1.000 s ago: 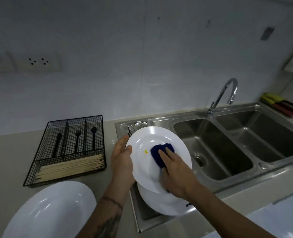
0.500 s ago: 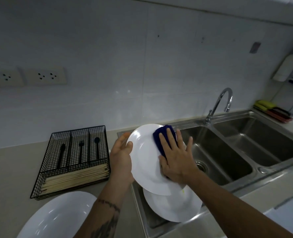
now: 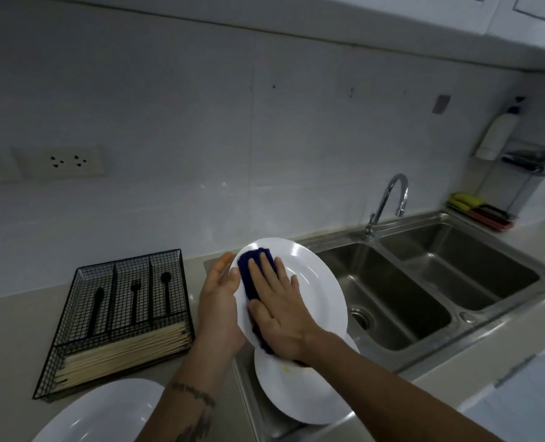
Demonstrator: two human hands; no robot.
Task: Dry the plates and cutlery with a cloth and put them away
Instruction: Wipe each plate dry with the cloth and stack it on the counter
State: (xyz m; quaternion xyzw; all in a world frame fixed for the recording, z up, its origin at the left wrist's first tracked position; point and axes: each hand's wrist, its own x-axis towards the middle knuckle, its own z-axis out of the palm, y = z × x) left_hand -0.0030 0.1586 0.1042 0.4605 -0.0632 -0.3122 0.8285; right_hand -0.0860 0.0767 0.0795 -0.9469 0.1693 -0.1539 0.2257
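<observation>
Now, from the head view, the left hand [image 3: 218, 309] grips the left rim of a white plate [image 3: 312, 291], held tilted over the draining board beside the sink [image 3: 402, 301]. The right hand [image 3: 280, 309] presses with straight fingers a dark blue cloth [image 3: 248, 275] flat on the plate's face. Another plate [image 3: 299, 397] lies just below it.

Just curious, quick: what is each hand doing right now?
Left hand: grips the white plate's rim.
Right hand: open, flat fingers pressing the blue cloth on it.
</observation>
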